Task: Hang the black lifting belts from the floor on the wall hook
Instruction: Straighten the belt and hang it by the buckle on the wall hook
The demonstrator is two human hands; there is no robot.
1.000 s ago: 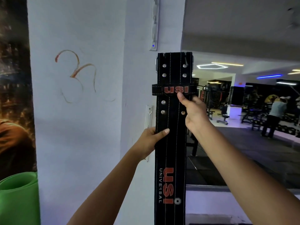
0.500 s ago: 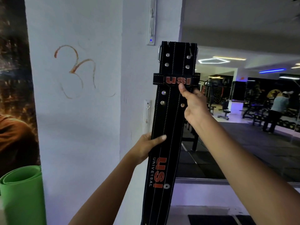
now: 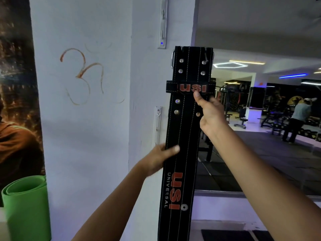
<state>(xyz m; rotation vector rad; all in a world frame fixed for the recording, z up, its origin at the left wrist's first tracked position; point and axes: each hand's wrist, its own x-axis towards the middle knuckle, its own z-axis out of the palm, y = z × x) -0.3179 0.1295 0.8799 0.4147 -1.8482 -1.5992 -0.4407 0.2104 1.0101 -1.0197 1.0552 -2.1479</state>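
A black lifting belt [image 3: 184, 136] with red USI lettering hangs upright in front of the white pillar, buckle end up. My left hand [image 3: 159, 158] grips its left edge at mid-height, thumb across the front. My right hand [image 3: 209, 113] pinches its right side just under the keeper loop, thumb pointing up. A white hook rail [image 3: 163, 23] is fixed to the pillar above and left of the belt's top; a second hook rail [image 3: 157, 126] sits lower, beside the belt's left edge. The belt's lower end runs out of view.
A rolled green mat [image 3: 26, 206] stands at the lower left against a wall poster [image 3: 15, 101]. To the right a large mirror [image 3: 260, 136] reflects gym machines and a standing person [image 3: 297, 122]. The pillar's corner edge [image 3: 131, 101] runs vertically left of the belt.
Both hands have carried the belt upward and slightly right, then it settled a little lower and closer to vertical. Grips on the belt stay the same.
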